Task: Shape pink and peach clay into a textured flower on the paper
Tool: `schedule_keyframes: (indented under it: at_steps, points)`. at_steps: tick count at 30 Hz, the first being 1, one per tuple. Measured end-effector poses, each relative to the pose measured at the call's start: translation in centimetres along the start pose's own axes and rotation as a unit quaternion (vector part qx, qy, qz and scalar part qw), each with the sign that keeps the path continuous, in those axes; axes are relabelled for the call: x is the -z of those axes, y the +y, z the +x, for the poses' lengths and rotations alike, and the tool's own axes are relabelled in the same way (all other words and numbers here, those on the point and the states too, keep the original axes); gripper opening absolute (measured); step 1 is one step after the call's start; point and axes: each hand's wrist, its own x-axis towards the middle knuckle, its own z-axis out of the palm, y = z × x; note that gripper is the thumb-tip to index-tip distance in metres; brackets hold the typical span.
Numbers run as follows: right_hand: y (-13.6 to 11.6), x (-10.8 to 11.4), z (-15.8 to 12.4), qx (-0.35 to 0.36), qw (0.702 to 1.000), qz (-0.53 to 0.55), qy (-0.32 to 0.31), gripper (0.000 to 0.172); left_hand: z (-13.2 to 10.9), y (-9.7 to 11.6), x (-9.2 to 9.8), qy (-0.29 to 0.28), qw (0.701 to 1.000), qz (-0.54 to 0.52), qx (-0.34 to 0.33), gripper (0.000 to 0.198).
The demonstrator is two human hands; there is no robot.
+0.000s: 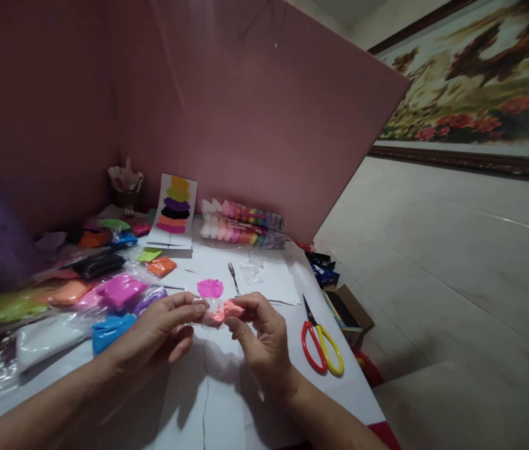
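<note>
Between my hands, just above the white paper (pixel 227 400), is a lump of salmon-pink modelling clay (pixel 232 310) partly inside a small clear plastic bag (pixel 210 315). My left hand (pixel 170 322) pinches the bag's left end between thumb and fingers. The clay's right end is gripped by the thumb and fingertips of my right hand (pixel 262 331). Beyond them on the paper lies a flat, textured magenta clay oval (pixel 210 288), with a drawn line running below it toward me. A small fork (pixel 233 278) rests to the oval's right.
Scissors (pixel 318 344) with red and yellow handles lie right. Bagged clay, including magenta (pixel 121 289) and blue (pixel 112 331), crowds the left. A card with coloured bands (pixel 173 209) leans at the back beside packs of clay (pixel 240 222). Crumpled clear plastic (pixel 250 273) lies past the fork.
</note>
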Motion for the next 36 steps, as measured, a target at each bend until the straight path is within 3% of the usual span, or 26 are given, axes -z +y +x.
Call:
schedule_keyframes:
  at_steps: [5,12,18,26,32,36]
  points:
    - [-0.51,-0.08,0.08,-0.104,0.986,0.128,0.035,0.014,0.36,-0.44,0.36,-0.008,1.0,-0.013,0.01,0.026]
    - [0.08,-0.19,0.2,-0.109,0.989,0.094,0.014,0.015,0.28,-0.46,0.54,0.003,0.999,-0.054,0.006,0.022]
    - [-0.4,0.06,0.54,-0.15,0.978,0.146,0.024,0.017,-0.01,-0.13,0.14,0.004,0.998,-0.06,0.03,0.014]
    - [-0.5,0.0,0.49,-0.154,0.97,0.189,0.018,0.02,-0.02,-0.15,0.38,-0.04,0.995,-0.087,0.039,0.01]
    - [-0.52,-0.13,0.13,-0.138,0.977,0.162,0.008,0.019,-0.48,0.19,0.0,-0.116,0.988,-0.087,0.052,0.01]
    - [-0.7,-0.24,0.01,-0.136,0.972,0.192,-0.002,0.018,-0.06,-0.21,0.36,-0.087,0.989,-0.104,0.056,0.007]
